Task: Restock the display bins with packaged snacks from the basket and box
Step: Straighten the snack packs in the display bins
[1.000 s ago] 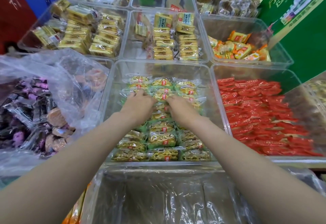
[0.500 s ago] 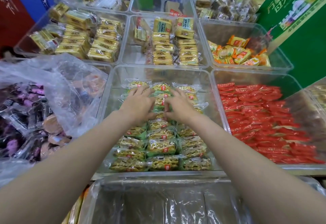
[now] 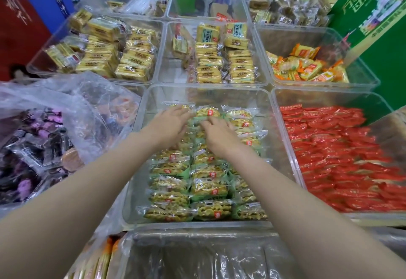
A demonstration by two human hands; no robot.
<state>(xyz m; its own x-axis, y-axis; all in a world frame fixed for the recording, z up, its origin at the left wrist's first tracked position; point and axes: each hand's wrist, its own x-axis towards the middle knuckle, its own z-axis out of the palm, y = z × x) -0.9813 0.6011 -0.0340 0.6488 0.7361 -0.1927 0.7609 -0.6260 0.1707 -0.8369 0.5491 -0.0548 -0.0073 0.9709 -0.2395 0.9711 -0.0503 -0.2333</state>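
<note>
- Both arms reach into the clear plastic centre bin (image 3: pixel 140 158), which holds three rows of green-and-clear wrapped waffle snack packets (image 3: pixel 208 188).
- The left hand (image 3: pixel 169 125) lies flat on the far left row, fingers stretched forward and loosely spread, pressing on the packets rather than curling round one.
- The right hand (image 3: pixel 219 136) sits just beside it, over the middle row, fingers extended onto a packet; whether any fingertip pinches the wrapper, I cannot tell.
- To the right, a clear bin (image 3: pixel 285 138) is packed with shiny red wrapped snacks (image 3: pixel 342 158).
- On the left, a crumpled clear plastic bag (image 3: pixel 72 107) lies over dark purple and black wrapped sweets (image 3: pixel 33 147).
- Behind, two clear bins carry yellow wrapped biscuit packs (image 3: pixel 211 59); another has orange and yellow packets (image 3: pixel 305 68).
- Nearest the camera, a box lined with clear plastic film (image 3: pixel 197 256).
</note>
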